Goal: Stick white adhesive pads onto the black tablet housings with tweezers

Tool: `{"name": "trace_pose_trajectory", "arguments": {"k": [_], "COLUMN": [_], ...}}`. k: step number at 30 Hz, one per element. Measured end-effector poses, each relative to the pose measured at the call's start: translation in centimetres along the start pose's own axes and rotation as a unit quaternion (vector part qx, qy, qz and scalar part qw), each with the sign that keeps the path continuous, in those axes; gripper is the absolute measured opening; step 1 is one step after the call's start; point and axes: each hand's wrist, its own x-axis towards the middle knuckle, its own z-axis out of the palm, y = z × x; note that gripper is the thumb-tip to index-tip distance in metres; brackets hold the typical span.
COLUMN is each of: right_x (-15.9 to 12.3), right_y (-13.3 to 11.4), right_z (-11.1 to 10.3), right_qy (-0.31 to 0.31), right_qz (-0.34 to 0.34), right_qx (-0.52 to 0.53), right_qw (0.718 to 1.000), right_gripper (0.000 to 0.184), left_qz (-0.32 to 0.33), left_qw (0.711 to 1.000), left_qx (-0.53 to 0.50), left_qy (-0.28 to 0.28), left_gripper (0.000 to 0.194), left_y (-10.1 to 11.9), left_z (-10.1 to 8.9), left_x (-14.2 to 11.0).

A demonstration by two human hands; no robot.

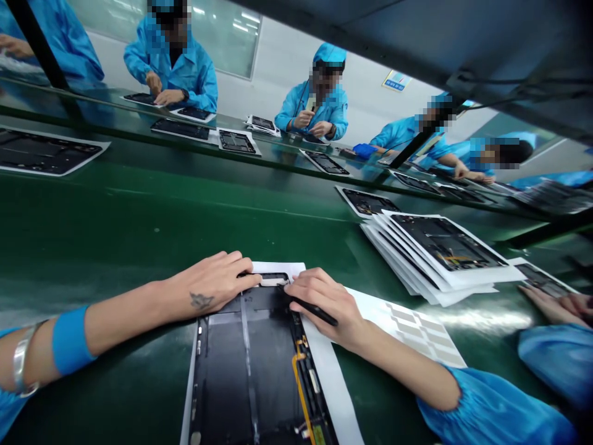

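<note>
A black tablet housing lies on a white sheet in front of me, with an orange flex cable along its right side. My left hand grips the far left corner of the housing, thumb and forefinger beside a pale strip at the far edge. In my right hand is a slim black pen-shaped tool, pinched in the fingers. Its tip is near the far right corner of the housing, by the pale strip; the fingers partly hide it.
Right of my right hand lies a sheet of grey stickers. Beyond it stands a stack of tablet housings on white sheets. A co-worker's hand is at the right edge. Several people work across the bench, under an overhead shelf.
</note>
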Motion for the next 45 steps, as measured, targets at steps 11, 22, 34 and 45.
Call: {"name": "trace_pose_trajectory", "arguments": {"k": [11, 22, 34, 45], "right_x": [0.1, 0.3, 0.0, -0.1], "right_y": [-0.1, 1.4, 1.6, 1.9], "right_z": [0.0, 0.1, 0.9, 1.0], "right_qy": [-0.002, 0.101, 0.163, 0.14], "right_qz": [-0.02, 0.416, 0.458, 0.445], "right_qx": [-0.016, 0.159, 0.288, 0.255], "right_qw": [1.0, 0.89, 0.825, 0.847], "right_gripper": [0.02, 0.04, 0.036, 0.039], "left_qz": [0.014, 0.02, 0.028, 0.031], "left_qw": [1.0, 0.998, 0.997, 0.996], "left_qx": [0.02, 0.062, 0.072, 0.082], "left_qy": [0.013, 0.02, 0.016, 0.015], "left_gripper": [0.032, 0.035, 0.037, 0.037], "left_y": [0.1, 0.3, 0.2, 0.2], "left_z": [0.3, 0.5, 0.4, 0.3], "left_x": [-0.3, -0.5, -0.5, -0.4]}}
